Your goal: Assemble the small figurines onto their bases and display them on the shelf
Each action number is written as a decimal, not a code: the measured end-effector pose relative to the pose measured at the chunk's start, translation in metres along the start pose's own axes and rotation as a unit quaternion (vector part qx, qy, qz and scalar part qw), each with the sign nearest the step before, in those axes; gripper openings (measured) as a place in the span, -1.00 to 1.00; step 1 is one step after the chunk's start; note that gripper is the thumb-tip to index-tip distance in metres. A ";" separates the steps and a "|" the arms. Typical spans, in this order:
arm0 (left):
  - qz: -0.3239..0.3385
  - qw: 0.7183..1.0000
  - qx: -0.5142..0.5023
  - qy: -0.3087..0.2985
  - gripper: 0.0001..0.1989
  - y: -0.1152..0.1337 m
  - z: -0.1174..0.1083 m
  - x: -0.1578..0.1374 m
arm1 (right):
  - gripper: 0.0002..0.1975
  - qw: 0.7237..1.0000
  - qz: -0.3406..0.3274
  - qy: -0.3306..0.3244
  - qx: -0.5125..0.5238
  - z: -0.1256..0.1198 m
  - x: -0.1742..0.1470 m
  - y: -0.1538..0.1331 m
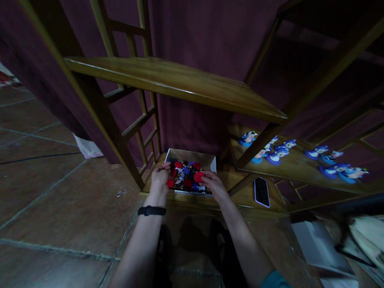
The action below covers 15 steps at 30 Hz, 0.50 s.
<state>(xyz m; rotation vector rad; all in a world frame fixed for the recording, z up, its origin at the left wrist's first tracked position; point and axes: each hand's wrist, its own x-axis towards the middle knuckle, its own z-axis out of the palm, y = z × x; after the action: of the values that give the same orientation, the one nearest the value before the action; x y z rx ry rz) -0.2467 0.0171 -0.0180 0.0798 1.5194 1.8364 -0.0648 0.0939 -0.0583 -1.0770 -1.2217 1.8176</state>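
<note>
A white open-topped box (192, 153) full of small figurines (186, 171) with red, blue and dark parts stands on the low wooden shelf in front of me. My right hand (213, 183) is at the box's right side, its fingers closed on the edge of a red round-based figurine (198, 177); only the disc-shaped base shows. At the left wall of the box is my left hand (161, 176), fingers stretched out and thumb apart, beside another red disc (170, 183). Whether that hand touches the disc is unclear.
A wooden shelf board (174, 82) juts out above the box. Blue and purple figurines (281, 155) stand on a shelf to the right. A phone (262, 192) lies on the low shelf. Grey boxes (322, 244) sit on the floor at lower right.
</note>
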 end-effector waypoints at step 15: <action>-0.053 0.992 0.006 -0.113 -0.81 0.005 0.005 -0.011 | -0.73 0.978 -0.082 -0.125 -0.143 0.062 0.031 -0.019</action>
<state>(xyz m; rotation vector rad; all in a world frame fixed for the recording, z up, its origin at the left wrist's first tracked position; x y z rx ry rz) -0.2393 0.0149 -0.0081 0.2024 1.3518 1.6728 -0.1326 0.1036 -0.0355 -0.8834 -1.7116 1.7207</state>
